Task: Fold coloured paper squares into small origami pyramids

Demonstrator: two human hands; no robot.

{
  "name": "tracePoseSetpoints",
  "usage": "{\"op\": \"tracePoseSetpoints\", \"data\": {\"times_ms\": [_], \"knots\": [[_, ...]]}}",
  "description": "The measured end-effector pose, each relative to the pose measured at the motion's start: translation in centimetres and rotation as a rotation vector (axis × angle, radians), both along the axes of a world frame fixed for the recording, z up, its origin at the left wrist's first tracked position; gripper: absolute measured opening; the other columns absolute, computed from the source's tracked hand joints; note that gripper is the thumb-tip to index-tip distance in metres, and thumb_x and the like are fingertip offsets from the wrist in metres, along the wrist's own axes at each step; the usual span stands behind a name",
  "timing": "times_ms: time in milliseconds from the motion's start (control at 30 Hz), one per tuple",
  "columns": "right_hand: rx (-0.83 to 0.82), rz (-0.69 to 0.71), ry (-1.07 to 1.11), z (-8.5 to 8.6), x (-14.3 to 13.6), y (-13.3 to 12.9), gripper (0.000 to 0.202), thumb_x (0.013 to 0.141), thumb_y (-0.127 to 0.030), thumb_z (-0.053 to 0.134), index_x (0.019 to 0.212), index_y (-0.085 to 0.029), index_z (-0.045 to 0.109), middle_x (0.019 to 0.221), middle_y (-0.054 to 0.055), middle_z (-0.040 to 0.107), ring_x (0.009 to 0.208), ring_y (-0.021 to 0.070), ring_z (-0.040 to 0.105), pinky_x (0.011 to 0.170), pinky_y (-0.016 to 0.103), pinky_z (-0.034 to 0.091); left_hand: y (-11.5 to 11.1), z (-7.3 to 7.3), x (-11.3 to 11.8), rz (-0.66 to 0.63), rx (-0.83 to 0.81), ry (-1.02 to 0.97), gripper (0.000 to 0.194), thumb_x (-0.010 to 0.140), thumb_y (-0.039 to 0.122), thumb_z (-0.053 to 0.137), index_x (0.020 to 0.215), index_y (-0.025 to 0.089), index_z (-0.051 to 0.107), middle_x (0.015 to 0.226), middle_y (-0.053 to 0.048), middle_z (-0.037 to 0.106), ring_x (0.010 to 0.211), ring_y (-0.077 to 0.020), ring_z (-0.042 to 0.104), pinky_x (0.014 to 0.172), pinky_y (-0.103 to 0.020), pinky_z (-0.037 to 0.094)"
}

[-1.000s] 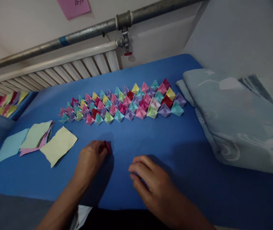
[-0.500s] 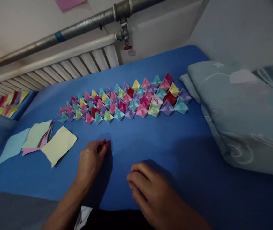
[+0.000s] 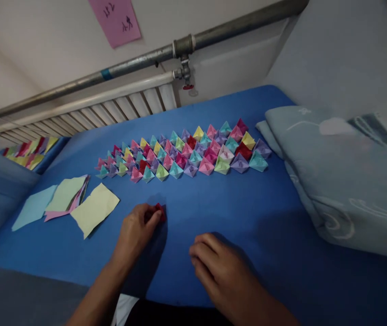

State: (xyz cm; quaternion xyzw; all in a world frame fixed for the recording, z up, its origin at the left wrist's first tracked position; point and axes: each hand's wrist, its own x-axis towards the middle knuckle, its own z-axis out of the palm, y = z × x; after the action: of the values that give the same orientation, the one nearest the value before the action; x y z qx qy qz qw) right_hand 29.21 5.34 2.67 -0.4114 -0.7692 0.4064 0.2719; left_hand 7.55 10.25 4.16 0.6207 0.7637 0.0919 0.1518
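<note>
Head view: pinching red paper piece (image 3: 160,212) in closed fingers of left hand (image 3: 137,231), on near side of paper boats (image 3: 190,168) on blue bench (image 3: 179,280). Curling right hand (image 3: 220,267) loosely, partly open, gripping nothing visible. Showing yellow sheet (image 3: 95,210) left of left hand, folded blanket (image 3: 342,181) at right.

A blue surface (image 3: 193,203) bears paper boats (image 3: 207,166), loose sheets (image 3: 95,209) and folded fabric (image 3: 336,176).

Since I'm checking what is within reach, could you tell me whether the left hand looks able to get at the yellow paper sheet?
Probably yes: the yellow paper sheet lies close by, uncovered, though the left hand is pinching a red folded paper and may need freeing.
</note>
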Motion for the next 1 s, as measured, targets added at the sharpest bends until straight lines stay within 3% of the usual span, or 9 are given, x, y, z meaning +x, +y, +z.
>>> {"op": "tracePoseSetpoints", "data": {"times_ms": [133,233,533,667,833,1000], "knots": [[0.041,-0.054,0.004,-0.3,0.0,0.0,0.022,0.091,-0.009,0.042,0.086,-0.019,0.061,0.088,0.003,0.059,0.077,0.0134,0.056,0.071,0.028,0.048,-1.3,1.1,-2.1,0.088,0.076,-0.130,0.031,0.081,0.046,0.048,0.082,0.020,0.065,0.069,-0.001,0.065,0.063,-0.0177,0.059,0.057,-0.028,0.044],[0.070,-0.069,-0.048,-0.6,-0.4,0.1,0.023,0.091,-0.009,0.041,0.086,-0.019,0.062,0.086,0.003,0.060,0.075,0.0135,0.057,0.068,0.027,0.046,-2.4,0.6,-3.7,0.089,0.138,-0.123,0.026,0.079,0.041,0.050,0.083,0.020,0.065,0.073,-0.002,0.065,0.065,-0.0183,0.059,0.062,-0.031,0.047],[0.190,-0.126,-0.299,-0.9,-3.0,1.1,0.018,0.089,-0.011,0.045,0.085,-0.018,0.062,0.083,0.003,0.063,0.070,0.0141,0.060,0.063,0.025,0.042,-2.4,-2.4,-4.0,-0.151,0.260,-0.281,0.021,0.087,0.027,0.048,0.096,0.019,0.065,0.094,-0.006,0.067,0.086,-0.0185,0.063,0.079,-0.032,0.051],[0.196,-0.120,-0.332,-0.7,-4.9,1.8,0.018,0.089,-0.012,0.047,0.093,-0.017,0.063,0.088,0.004,0.065,0.075,0.0153,0.062,0.068,0.026,0.045,-2.0,-3.1,-4.1,-0.246,0.316,-0.348,0.020,0.088,0.021,0.047,0.098,0.020,0.064,0.094,-0.004,0.065,0.088,-0.0174,0.063,0.082,-0.031,0.050],[0.220,-0.121,-0.313,-0.6,-7.0,3.0,0.025,0.088,-0.014,0.051,0.109,-0.020,0.063,0.093,0.005,0.066,0.080,0.0155,0.063,0.071,0.025,0.047,-2.3,-3.6,-4.9,-0.202,0.382,-0.396,0.018,0.087,0.018,0.047,0.094,0.020,0.063,0.092,-0.004,0.065,0.087,-0.0171,0.062,0.082,-0.032,0.050],[0.205,-0.128,-0.480,-0.4,-8.4,3.9,0.029,0.087,-0.016,0.051,0.111,-0.020,0.066,0.093,0.005,0.065,0.077,0.0165,0.063,0.067,0.026,0.045,-2.1,-3.6,-5.6,-0.297,0.342,-0.425,0.024,0.087,0.012,0.045,0.100,0.020,0.063,0.095,-0.005,0.063,0.092,-0.0172,0.060,0.084,-0.031,0.048]]}}
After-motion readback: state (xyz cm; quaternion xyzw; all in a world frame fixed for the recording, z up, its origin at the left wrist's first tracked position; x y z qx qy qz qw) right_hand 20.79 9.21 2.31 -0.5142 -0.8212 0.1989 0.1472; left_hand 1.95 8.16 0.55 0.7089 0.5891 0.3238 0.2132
